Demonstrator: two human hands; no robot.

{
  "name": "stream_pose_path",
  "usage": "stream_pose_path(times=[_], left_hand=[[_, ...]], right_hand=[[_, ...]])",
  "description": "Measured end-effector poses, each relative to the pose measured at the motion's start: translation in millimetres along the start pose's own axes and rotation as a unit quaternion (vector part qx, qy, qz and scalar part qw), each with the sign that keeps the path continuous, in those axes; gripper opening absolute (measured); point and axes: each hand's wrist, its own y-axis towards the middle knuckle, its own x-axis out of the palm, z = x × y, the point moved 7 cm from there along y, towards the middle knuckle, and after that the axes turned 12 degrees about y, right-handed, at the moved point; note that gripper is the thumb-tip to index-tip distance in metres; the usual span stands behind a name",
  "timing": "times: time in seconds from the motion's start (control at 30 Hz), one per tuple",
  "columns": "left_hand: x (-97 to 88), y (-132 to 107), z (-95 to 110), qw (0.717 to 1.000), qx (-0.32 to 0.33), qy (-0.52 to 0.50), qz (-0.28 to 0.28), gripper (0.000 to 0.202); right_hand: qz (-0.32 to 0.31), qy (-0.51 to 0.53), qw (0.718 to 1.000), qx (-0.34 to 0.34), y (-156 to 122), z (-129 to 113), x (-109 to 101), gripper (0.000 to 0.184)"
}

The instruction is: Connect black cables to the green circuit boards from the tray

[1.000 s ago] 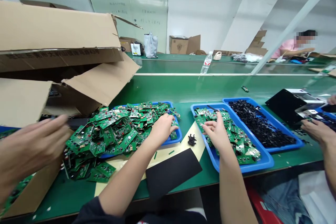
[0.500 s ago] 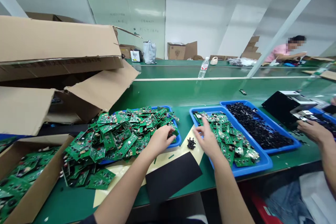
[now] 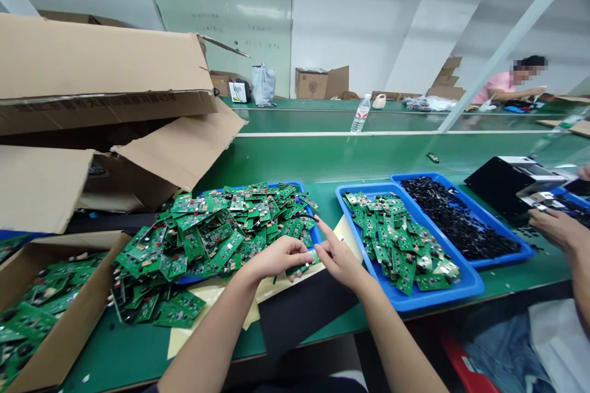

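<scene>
My left hand [image 3: 282,256] is closed on a small green circuit board [image 3: 299,267], in front of the heaped tray. My right hand [image 3: 340,260] meets the board's right end, thumb and bent fingers pinched there, index finger stretched up and away. Close to that index fingertip lies a thin black curved strip [image 3: 302,217]; whether they touch I cannot tell. Behind my left hand, many circuit boards [image 3: 221,233] spill over a blue tray [image 3: 317,234]. Right of my hands, a second blue tray [image 3: 410,303] holds more boards. Beneath both hands lies a black sheet [image 3: 306,313].
A third blue tray [image 3: 523,254] contains small black parts. Beyond it stands a black box-shaped device [image 3: 495,187], with a co-worker's hand [image 3: 555,227] beside it. Cardboard boxes [image 3: 106,61] crowd the left side. A water bottle [image 3: 360,114] stands at the back.
My right hand has come left from the second tray to meet my left hand. My left hand has moved down from the heap and now holds a board. The view has shifted slightly.
</scene>
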Motion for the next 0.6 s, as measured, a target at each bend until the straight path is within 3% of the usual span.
stream_pose_path(times=[0.17, 0.43, 0.5, 0.6], left_hand=[[2.7, -2.8, -8.1, 0.999, -0.052, 0.001, -0.011, 0.05], [4.7, -5.7, -17.4, 0.996, -0.089, 0.019, -0.019, 0.038], [5.4, -5.5, -17.1, 0.996, -0.085, 0.019, -0.027, 0.038], [6.4, -4.8, -13.4, 0.997, -0.057, -0.006, -0.046, 0.039]], right_hand=[[0.029, -0.002, 1.0, -0.003, -7.7, 3.9, 9.2, 0.053], [0.02, -0.056, 0.997, -0.043, -15.4, 1.3, 21.2, 0.048], [0.024, -0.033, 0.998, -0.043, -17.2, 2.9, 20.6, 0.047], [0.035, 0.088, 0.996, 0.006, -19.2, 9.7, 16.8, 0.053]])
